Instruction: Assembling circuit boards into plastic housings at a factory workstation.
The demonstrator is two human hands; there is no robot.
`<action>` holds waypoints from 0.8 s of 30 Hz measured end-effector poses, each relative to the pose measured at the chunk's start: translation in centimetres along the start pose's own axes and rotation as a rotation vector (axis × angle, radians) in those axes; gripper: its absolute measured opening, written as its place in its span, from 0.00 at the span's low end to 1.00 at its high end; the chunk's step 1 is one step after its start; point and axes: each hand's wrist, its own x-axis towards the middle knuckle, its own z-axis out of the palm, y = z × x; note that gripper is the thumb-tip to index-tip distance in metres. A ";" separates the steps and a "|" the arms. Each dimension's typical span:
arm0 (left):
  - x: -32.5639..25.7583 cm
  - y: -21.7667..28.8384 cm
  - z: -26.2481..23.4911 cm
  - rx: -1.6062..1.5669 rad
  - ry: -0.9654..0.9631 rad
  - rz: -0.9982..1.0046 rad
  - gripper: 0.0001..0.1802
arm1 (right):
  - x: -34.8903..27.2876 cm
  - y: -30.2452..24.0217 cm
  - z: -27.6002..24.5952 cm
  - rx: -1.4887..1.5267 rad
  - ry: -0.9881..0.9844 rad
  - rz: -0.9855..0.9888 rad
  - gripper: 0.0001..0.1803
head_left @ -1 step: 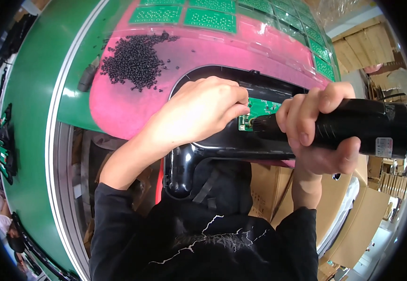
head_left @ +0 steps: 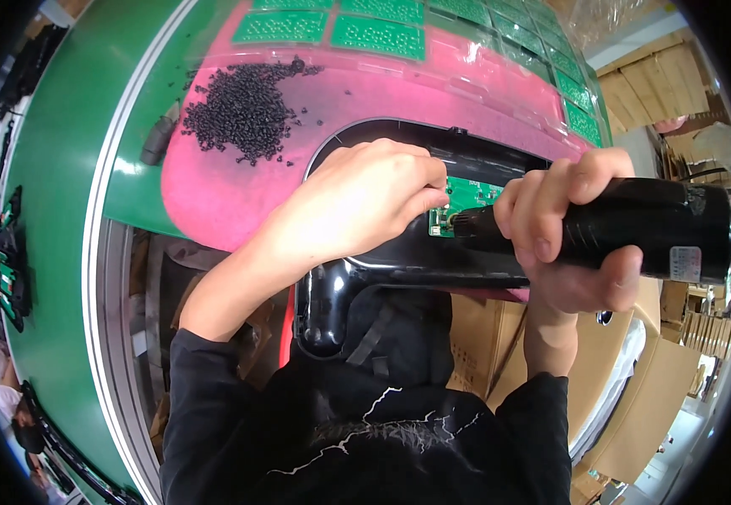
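My right hand (head_left: 563, 231) is wrapped round a black electric screwdriver (head_left: 635, 223), lying nearly level with its tip pointing left. The tip meets the near left part of a green circuit board (head_left: 466, 194), inside a glossy black plastic housing (head_left: 433, 265). My left hand (head_left: 378, 194) reaches over the housing, thumb and fingertips pinched together at the board's left edge, close to the screwdriver tip. Whatever lies between those fingertips is hidden. A heap of small black screws (head_left: 239, 109) rests on the pink mat (head_left: 214, 202) beyond my left forearm.
Clear trays with several green circuit boards (head_left: 378, 35) stand at the far side. A small dark block (head_left: 158, 139) sits left of the screws on the green table (head_left: 54, 210). Open cardboard boxes (head_left: 643, 404) are at the right. People work at the far left edge.
The screwdriver and my right hand have shifted very slightly to the left. My left hand, the housing and the screws look the same.
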 end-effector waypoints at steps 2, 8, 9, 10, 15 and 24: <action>-0.1 0.1 -0.1 -0.019 -0.016 -0.010 0.09 | -0.1 -0.1 0.5 0.001 0.017 0.003 0.32; -0.4 0.6 -0.1 -0.002 -0.065 -0.032 0.09 | 0.0 0.0 0.5 -0.005 -0.096 0.038 0.31; -0.4 0.7 -0.1 0.004 -0.064 -0.030 0.09 | 0.0 -0.1 0.6 -0.002 -0.096 0.032 0.31; -0.5 0.8 -0.2 0.004 -0.062 -0.022 0.09 | 0.1 -0.2 0.7 -0.001 -0.110 0.066 0.31; -0.4 1.1 -0.7 0.000 -0.087 -0.025 0.09 | 0.4 0.6 0.4 0.110 -0.162 0.102 0.31; -0.1 1.0 -0.5 -0.124 -0.077 0.206 0.09 | 0.2 -1.8 -0.8 0.244 -0.111 -0.256 0.31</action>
